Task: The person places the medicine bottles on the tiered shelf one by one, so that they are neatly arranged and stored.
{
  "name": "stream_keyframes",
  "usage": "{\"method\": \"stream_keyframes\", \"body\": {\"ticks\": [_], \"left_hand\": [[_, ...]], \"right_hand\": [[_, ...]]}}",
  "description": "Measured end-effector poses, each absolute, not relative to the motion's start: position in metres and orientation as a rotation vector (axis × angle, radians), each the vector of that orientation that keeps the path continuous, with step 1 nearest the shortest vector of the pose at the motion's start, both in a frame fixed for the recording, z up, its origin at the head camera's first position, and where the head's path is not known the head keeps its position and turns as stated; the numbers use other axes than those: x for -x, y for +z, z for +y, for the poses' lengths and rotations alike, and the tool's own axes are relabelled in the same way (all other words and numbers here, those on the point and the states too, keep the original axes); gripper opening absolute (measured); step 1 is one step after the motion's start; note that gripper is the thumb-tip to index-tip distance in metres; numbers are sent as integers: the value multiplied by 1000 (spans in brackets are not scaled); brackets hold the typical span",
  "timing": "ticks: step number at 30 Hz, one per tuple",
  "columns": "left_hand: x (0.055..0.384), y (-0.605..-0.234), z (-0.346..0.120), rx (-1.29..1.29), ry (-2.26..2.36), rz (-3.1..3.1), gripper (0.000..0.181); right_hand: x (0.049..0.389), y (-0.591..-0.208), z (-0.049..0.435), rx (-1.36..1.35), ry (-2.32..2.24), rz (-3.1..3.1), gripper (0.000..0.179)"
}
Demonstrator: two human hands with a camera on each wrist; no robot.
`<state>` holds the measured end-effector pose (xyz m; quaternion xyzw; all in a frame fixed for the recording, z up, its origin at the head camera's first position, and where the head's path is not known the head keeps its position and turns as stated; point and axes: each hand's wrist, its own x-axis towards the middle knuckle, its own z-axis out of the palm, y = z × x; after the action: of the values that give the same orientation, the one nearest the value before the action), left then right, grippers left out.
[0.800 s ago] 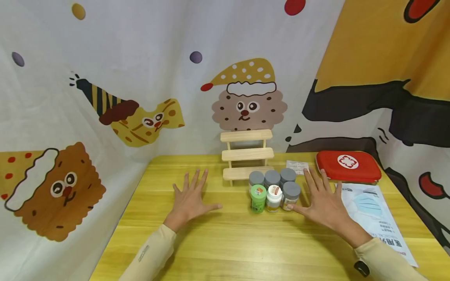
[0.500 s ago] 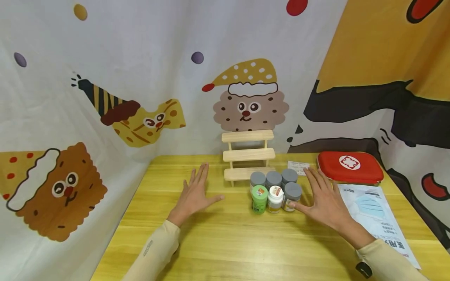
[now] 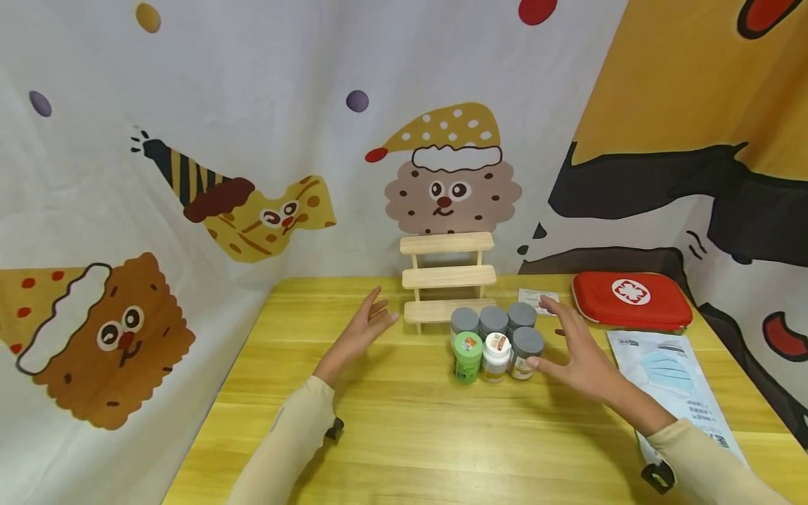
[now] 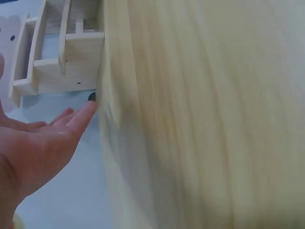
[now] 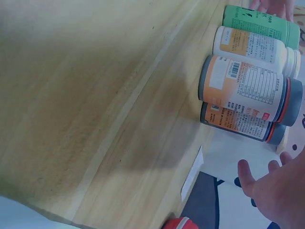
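In the head view my left hand (image 3: 356,335) hovers over the table left of a small three-step wooden rack (image 3: 448,277), palm turned inward and fingers relaxed, holding nothing. My right hand (image 3: 583,361) is just right of a cluster of medicine bottles, fingers loosely bent, its thumb tip close to a grey-lidded bottle (image 3: 526,351). Beside that bottle stand a white bottle (image 3: 496,356) and a green bottle (image 3: 467,358). Several more grey-lidded bottles (image 3: 492,321) stand behind them, before the rack's lowest step. The right wrist view shows the bottles' printed labels, with a gap to my fingers.
A red first-aid case (image 3: 631,300) lies at the back right. In front of it is a flat mask packet (image 3: 669,379), partly behind my right forearm. A small printed paper (image 3: 536,300) lies near the bottles. A cartoon-printed curtain (image 3: 303,84) hangs along the table's back.
Both hands have turned from spread, palm-down poses to palms facing inward, with the fingers drawn closer together. My left wrist has shifted slightly right. The bottles and rack stay in place.
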<state>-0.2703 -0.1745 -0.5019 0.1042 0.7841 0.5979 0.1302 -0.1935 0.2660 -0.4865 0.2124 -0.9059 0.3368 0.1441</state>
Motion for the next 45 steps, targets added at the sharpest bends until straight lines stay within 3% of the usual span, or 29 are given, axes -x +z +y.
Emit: {"method": "stream_keyframes", "body": {"ticks": [5, 11, 24, 35, 45], "left_hand": [[277, -505, -169, -174, 1866, 2071, 84], [284, -511, -160, -9, 1981, 1892, 58], [291, -521, -151, 72, 1874, 1897, 57], [296, -520, -151, 158, 1907, 1835, 53], [297, -522, -152, 164, 1911, 1799, 45]], "right_hand": [[195, -488, 266, -624, 997, -2599, 112], [195, -489, 265, -617, 1013, -2606, 110], [194, -498, 262, -578, 1011, -2554, 115], [191, -506, 255, -545, 1145, -2526, 96], [193, -505, 252, -515, 1133, -2502, 66]]}}
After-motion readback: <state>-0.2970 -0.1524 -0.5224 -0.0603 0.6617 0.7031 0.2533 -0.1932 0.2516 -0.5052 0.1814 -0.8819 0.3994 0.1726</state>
